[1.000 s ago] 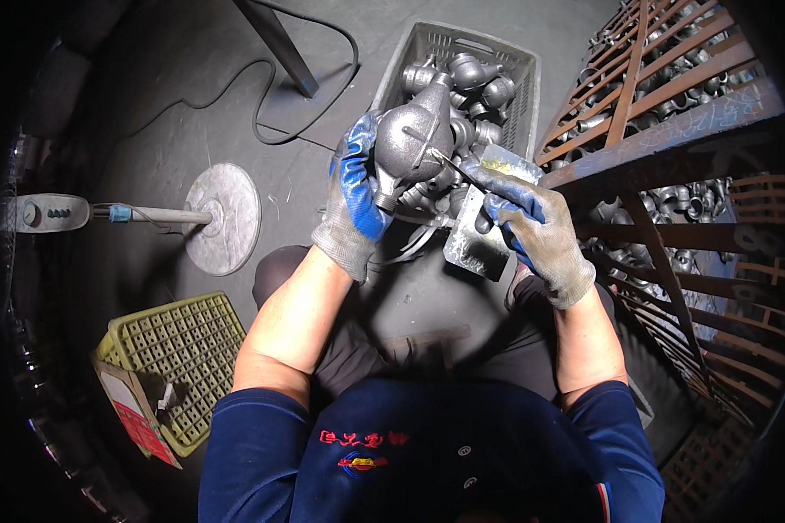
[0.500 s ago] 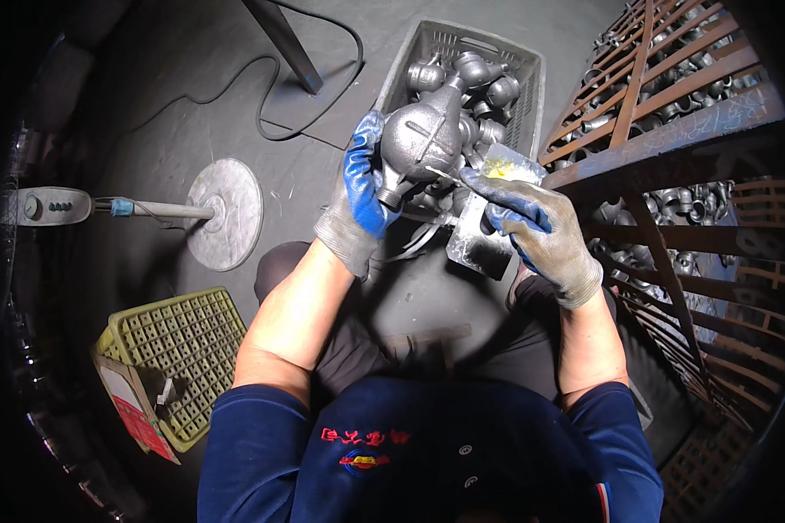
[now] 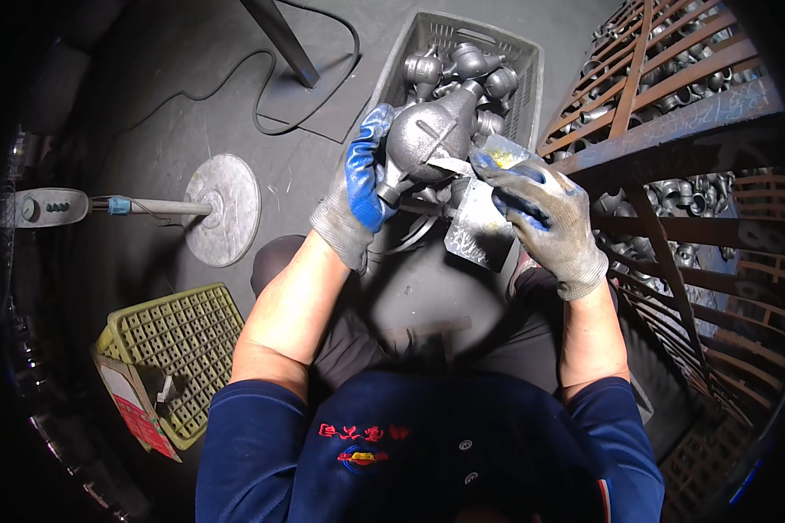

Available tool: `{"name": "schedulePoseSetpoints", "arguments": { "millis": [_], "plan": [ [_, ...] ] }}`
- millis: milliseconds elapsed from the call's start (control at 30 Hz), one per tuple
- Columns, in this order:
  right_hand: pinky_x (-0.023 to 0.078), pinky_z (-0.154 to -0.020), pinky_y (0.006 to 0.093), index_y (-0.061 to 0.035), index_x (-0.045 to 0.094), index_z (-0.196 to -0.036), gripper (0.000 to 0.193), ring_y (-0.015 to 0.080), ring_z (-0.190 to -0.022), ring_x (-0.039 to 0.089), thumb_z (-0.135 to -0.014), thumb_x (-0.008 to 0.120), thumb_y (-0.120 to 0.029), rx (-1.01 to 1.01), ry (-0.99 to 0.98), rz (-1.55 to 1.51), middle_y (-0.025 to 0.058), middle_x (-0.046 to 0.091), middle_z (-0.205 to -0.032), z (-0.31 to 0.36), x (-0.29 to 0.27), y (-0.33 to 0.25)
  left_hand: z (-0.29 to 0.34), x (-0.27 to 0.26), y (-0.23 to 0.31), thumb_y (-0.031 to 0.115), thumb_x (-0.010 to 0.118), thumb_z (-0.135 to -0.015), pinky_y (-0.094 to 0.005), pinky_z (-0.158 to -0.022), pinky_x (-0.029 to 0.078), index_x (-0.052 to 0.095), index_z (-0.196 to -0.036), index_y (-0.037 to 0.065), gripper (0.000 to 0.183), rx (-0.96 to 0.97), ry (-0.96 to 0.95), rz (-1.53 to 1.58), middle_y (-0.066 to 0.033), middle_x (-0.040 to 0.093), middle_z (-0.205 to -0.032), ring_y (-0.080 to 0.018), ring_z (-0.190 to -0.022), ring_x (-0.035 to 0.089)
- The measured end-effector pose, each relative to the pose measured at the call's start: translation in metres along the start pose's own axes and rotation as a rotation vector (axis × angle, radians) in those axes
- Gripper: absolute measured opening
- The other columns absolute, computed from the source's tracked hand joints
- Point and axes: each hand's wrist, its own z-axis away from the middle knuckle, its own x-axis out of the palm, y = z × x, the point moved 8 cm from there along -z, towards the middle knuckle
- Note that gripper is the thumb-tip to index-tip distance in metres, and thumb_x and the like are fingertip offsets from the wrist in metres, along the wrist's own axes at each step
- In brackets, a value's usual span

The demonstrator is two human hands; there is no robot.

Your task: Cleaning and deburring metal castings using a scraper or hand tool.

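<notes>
My left hand (image 3: 364,187), in a blue-coated grey glove, is closed around a rounded silver metal casting (image 3: 423,138). The casting has a raised rib across its bulge and a threaded neck near my palm. In my right hand (image 3: 545,213), gloved the same way, I pinch a thin, flat, pale blade (image 3: 450,166); its tip lies against the casting's lower right side. The blade's handle end is hidden in my fingers. Just under that hand is a flat metal plate (image 3: 481,234) with yellow paste (image 3: 504,157) near its far end.
A grey plastic crate (image 3: 532,87) full of similar castings stands ahead. Rusty barred racks (image 3: 672,209) holding many metal fittings run along the right. On the left are a round-based stand (image 3: 222,211) and a yellow-green crate (image 3: 179,349). A black cable (image 3: 270,87) loops over the floor near a metal post (image 3: 283,44).
The blade has turned to show more of its flat side. My right hand has rolled, showing more of its back, and the casting has shifted slightly right in my left hand.
</notes>
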Motion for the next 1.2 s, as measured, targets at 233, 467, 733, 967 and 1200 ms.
{"name": "schedulePoseSetpoints", "arguments": {
  "millis": [233,467,733,967,1200],
  "plan": [
    [0.049,-0.077,0.0381,-0.0069,0.066,-0.097,0.034,0.0349,-0.088,0.062,-0.065,0.066,0.002,-0.006,0.0,0.014,0.0149,0.064,-0.097,-0.001,-0.002,0.001,0.006,0.013,-0.002,0.035,0.034,-0.098,-0.0409,-0.093,0.05,0.044,-0.125,-0.001,0.046,-0.029,-0.1,0.0,-0.0195,0.053,-0.12,-0.0286,-0.108,0.057],
    [0.051,-0.077,0.0388,-0.02,0.065,-0.109,0.043,0.0317,-0.092,0.061,-0.068,0.067,-0.006,0.048,-0.01,0.136,0.0113,0.062,-0.096,0.002,-0.001,-0.002,0.007,0.02,-0.004,0.033,0.04,-0.097,-0.0439,-0.094,0.049,0.045,-0.123,-0.002,0.044,-0.075,-0.219,0.138,-0.0199,0.053,-0.121,-0.0298,-0.108,0.057],
    [0.05,-0.077,0.0331,-0.0094,0.061,-0.116,0.039,0.0231,-0.088,0.063,-0.077,0.061,-0.004,0.268,-0.095,-0.335,0.0096,0.065,-0.098,0.01,0.015,0.016,0.005,0.033,-0.003,0.034,0.038,-0.096,-0.0455,-0.1,0.043,0.035,-0.131,-0.002,0.051,-0.144,-0.393,0.386,-0.0216,0.045,-0.129,-0.0317,-0.117,0.05],
    [0.048,-0.057,0.0202,0.0018,0.057,-0.118,0.033,0.007,-0.064,0.058,-0.086,0.052,-0.001,0.631,-0.222,-0.938,0.0045,0.063,-0.086,0.02,0.039,0.026,0.016,0.059,-0.002,0.026,0.044,-0.096,-0.0439,-0.094,0.049,0.049,-0.118,0.001,0.034,-0.165,-0.5,0.399,-0.0174,0.055,-0.117,-0.0272,-0.107,0.058],
    [0.045,-0.046,0.0209,0.0039,0.055,-0.119,0.032,0.0085,-0.056,0.057,-0.087,0.051,-0.003,0.741,-0.262,-1.143,0.0069,0.063,-0.077,0.02,0.049,0.02,-0.007,-0.007,0.003,0.025,0.043,-0.096,-0.0416,-0.095,0.048,0.049,-0.117,0.001,0.033,0.083,-0.104,0.08,-0.0164,0.056,-0.116,-0.0262,-0.107,0.057]
  ]
}}
